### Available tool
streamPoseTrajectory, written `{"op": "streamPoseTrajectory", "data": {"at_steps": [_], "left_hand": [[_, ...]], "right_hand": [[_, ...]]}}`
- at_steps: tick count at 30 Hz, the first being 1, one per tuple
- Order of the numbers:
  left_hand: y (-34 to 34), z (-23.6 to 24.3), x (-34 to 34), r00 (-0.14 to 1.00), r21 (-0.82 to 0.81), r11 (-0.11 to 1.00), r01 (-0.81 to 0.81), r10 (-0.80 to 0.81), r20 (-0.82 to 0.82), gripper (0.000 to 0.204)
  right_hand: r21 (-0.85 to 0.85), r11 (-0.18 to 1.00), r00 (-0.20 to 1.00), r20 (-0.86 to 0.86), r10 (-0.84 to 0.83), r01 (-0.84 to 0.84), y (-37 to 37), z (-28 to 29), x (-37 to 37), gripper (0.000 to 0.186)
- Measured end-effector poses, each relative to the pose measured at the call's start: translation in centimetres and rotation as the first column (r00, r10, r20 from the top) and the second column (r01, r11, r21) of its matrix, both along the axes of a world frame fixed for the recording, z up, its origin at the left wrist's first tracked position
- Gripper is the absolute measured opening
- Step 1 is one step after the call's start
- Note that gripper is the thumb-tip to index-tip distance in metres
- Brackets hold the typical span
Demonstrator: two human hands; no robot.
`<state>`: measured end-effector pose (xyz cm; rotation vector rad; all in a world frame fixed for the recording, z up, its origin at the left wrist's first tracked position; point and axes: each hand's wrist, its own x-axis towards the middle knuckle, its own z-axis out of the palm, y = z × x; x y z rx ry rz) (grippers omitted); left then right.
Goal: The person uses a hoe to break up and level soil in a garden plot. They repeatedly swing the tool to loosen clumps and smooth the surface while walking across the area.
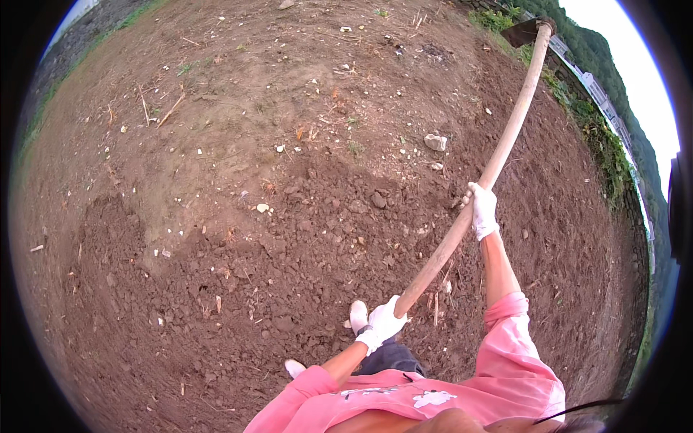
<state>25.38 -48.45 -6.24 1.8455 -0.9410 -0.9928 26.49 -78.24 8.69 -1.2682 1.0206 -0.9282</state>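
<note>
Two gloved hands are gripping a long wooden hoe handle (pixel 476 195): the left hand (pixel 384 322) is clamping its near end, the right hand (pixel 482 211) is clamping mid-shaft. Its blade (pixel 525 32) is hanging raised over the field's far right edge, above dug soil (pixel 303 245) holding a pale stone (pixel 435 141).
</note>
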Motion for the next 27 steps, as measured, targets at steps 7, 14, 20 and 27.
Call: {"op": "streamPoseTrajectory", "data": {"at_steps": [7,14,20,27], "left_hand": [[-4.6,-3.8,1.6,0.994,0.084,0.993,-0.078,0.084,-0.072,0.041],[2.9,-1.9,-5.0,0.750,0.407,0.911,-0.068,0.316,-0.582,0.037],[9.4,-7.7,-7.9,0.932,0.458,0.887,-0.062,0.216,-0.292,0.045],[15.6,-6.0,-9.5,0.947,0.514,0.858,-0.007,0.171,-0.273,0.041]], "right_hand": [[0.164,0.986,0.997,-0.078,0.021,-0.008,-8.3,-11.7,5.5,0.009],[0.645,0.762,0.878,-0.330,0.347,-0.059,0.9,-30.8,1.2,0.011],[0.627,0.779,0.890,-0.352,0.291,-0.006,6.5,-34.9,-0.9,0.007],[0.562,0.827,0.919,-0.340,0.200,0.028,13.2,-28.4,-3.9,0.007]]}}
